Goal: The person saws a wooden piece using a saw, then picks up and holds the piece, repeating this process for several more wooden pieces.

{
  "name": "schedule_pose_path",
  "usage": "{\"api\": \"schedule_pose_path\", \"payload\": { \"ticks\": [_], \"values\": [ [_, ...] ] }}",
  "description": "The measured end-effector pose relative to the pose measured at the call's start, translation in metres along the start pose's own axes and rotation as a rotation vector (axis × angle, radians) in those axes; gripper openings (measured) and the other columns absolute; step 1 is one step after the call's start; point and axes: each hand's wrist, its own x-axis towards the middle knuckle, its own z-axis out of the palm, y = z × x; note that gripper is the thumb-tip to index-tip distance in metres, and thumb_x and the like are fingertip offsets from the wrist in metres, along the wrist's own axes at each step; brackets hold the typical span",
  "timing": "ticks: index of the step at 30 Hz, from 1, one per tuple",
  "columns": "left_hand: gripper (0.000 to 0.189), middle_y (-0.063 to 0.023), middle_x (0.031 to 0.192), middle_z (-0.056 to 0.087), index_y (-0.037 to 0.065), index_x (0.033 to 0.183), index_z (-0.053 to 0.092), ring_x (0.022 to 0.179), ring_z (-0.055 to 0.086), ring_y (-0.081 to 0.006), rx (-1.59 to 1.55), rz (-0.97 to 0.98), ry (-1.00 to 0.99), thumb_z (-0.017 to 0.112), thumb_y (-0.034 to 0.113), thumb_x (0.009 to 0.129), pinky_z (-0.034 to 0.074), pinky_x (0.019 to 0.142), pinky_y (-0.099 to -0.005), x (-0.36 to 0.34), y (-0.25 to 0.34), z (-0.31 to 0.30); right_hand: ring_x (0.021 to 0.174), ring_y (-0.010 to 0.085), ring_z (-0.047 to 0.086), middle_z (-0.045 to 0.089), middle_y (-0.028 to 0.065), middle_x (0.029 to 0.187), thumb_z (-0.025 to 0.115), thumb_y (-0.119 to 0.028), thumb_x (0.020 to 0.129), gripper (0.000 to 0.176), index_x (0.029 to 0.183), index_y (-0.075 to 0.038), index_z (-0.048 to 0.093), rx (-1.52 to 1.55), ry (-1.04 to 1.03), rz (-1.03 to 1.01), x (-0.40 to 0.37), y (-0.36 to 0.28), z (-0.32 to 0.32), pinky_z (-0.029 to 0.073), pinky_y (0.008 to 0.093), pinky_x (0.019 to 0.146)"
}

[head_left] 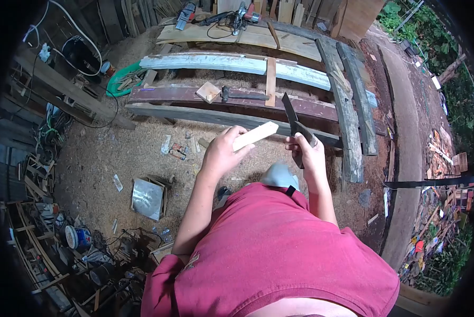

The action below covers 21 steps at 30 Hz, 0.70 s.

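My left hand [227, 151] is closed round a short, pale wooden stick [255, 135], its squared far end pointing up and to the right. A dark-bladed tool [291, 112] is gripped in my right hand [309, 151], its narrow flat blade angled up and to the left. Exactly what kind of tool it is I cannot tell. The stick's end is close to the left of the blade, with a gap between them. Both hands are in front of my body, short of a low rack of long beams [205, 113].
On the reddish beam [165, 95] lie a square wood block [209, 92] and a hammer [243, 95]. A wood strip [270, 79] crosses the beams. Power tools [240, 18] lie on the far planks. A metal-topped stool [147, 199] stands at left, among scraps on the floor.
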Motion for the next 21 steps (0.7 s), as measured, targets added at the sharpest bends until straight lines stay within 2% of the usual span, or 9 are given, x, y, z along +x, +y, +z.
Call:
{"api": "schedule_pose_path", "payload": {
  "ticks": [1,4,5,6,8,11,14,20,21],
  "values": [
    [0.038,-0.0161,0.109,0.069,0.007,0.117,0.065,0.1,0.072,-0.035,0.001,0.023,0.005,0.083,0.02,0.087,0.058,0.086,-0.0433,0.009,-0.003,0.009,0.076,0.0115,0.073,0.079,0.008,0.095,0.067,-0.021,0.104,0.016,0.112,-0.007,0.068,-0.008,-0.004,-0.003,0.013,0.004,-0.017,0.048,0.0222,0.06],
    [0.04,-0.0137,0.11,0.068,0.005,0.118,0.065,0.101,0.072,-0.0301,-0.031,0.034,0.036,0.085,0.012,0.084,0.058,0.087,-0.0402,0.04,0.0,0.038,0.076,0.011,0.071,0.078,0.009,0.095,0.066,-0.019,0.105,0.018,0.115,-0.005,0.068,-0.091,0.026,-0.016,0.041,-0.009,-0.053,0.049,0.0223,0.063],
    [0.041,-0.0105,0.11,0.066,0.005,0.118,0.065,0.099,0.072,-0.0243,-0.084,-0.027,0.031,0.086,0.006,0.082,0.058,0.087,-0.0366,0.052,0.006,0.051,0.076,0.0107,0.071,0.078,0.0084,0.095,0.066,-0.019,0.106,0.02,0.12,-0.005,0.068,-0.1,0.012,-0.029,0.059,-0.004,-0.072,0.049,0.0221,0.062],
    [0.037,-0.0101,0.109,0.067,0.003,0.116,0.066,0.096,0.07,-0.0213,-0.168,-0.049,0.057,0.085,0.007,0.084,0.058,0.085,-0.0355,0.065,0.006,0.068,0.076,0.0108,0.071,0.078,0.0085,0.095,0.065,-0.019,0.106,0.02,0.12,-0.005,0.068,-0.085,0.0,-0.034,0.072,-0.006,-0.088,0.049,0.0223,0.063],
    [0.034,-0.0105,0.108,0.067,0.002,0.115,0.067,0.094,0.07,-0.0201,-0.431,-0.161,0.149,0.085,0.007,0.086,0.058,0.084,-0.0352,0.09,0.002,0.113,0.076,0.0101,0.072,0.078,0.0077,0.094,0.068,-0.021,0.105,0.016,0.109,-0.006,0.067,-0.07,-0.013,-0.023,0.093,-0.014,-0.118,0.049,0.0234,0.061],
    [0.036,-0.0117,0.105,0.067,0.001,0.12,0.068,0.091,0.07,-0.0213,-0.453,-0.222,0.196,0.084,0.01,0.089,0.058,0.082,-0.035,0.124,0.008,0.171,0.078,0.0102,0.072,0.078,0.0083,0.094,0.068,-0.021,0.105,0.016,0.108,-0.005,0.067,-0.121,-0.017,-0.017,0.117,-0.018,-0.165,0.05,0.0237,0.064],
    [0.039,-0.013,0.102,0.068,0.002,0.125,0.068,0.089,0.07,-0.0236,-0.204,-0.164,0.281,0.082,0.015,0.092,0.058,0.079,-0.0349,0.152,-0.008,0.232,0.077,0.0105,0.072,0.078,0.0084,0.093,0.068,-0.019,0.105,0.016,0.107,-0.004,0.066,-0.193,-0.011,0.048,0.139,-0.03,-0.212,0.051,0.0247,0.065],
    [0.034,-0.0208,0.106,0.074,0.002,0.126,0.068,0.089,0.074,-0.03,-0.309,-0.304,0.254,0.075,0.019,0.098,0.058,0.077,-0.0398,0.185,0.018,0.291,0.073,0.0127,0.072,0.078,0.0095,0.091,0.067,-0.018,0.105,0.016,0.107,-0.003,0.068,-0.29,-0.002,0.143,0.193,-0.04,-0.279,0.053,0.0263,0.066],
    [0.032,-0.0247,0.106,0.074,0.002,0.127,0.067,0.09,0.074,-0.0347,-0.275,-0.272,0.216,0.07,0.02,0.1,0.057,0.077,-0.0431,0.191,0.013,0.296,0.073,0.0136,0.073,0.078,0.0096,0.09,0.066,-0.018,0.105,0.015,0.106,-0.002,0.069,-0.306,0.028,0.171,0.199,-0.048,-0.28,0.053,0.0268,0.066]
  ]
}}
